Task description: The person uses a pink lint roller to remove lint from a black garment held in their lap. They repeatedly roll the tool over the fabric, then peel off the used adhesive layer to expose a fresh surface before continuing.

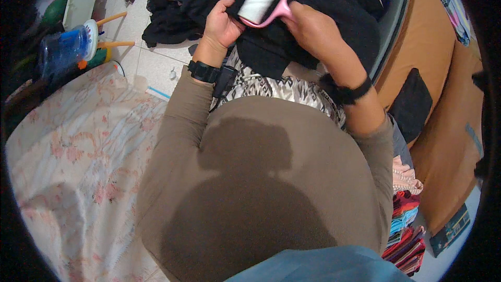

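Observation:
My right hand (pixel 317 31) grips the handle of a lint roller with a pink frame (pixel 284 8) and a white cylinder (pixel 260 0). The roller is tilted, held above black cloth (pixel 266 49) that lies over my lap. Close to the roller's lower left end is my left hand (pixel 222 25), palm partly showing and thumb stretched away from the other fingers. Those fingers are partly hidden beside the roller and dark cloth, and whether they touch the roller is unclear. Under the black cloth shows patterned black-and-white fabric (pixel 271 87) on my legs.
More dark clothes (pixel 172 18) lie on the tiled floor (pixel 156 65) ahead. At left are a blue clear container (pixel 62 49) and a floral sheet (pixel 83 151). Brown panels (pixel 443 141) stand at right, beside a stack of folded colourful cloths (pixel 404 235).

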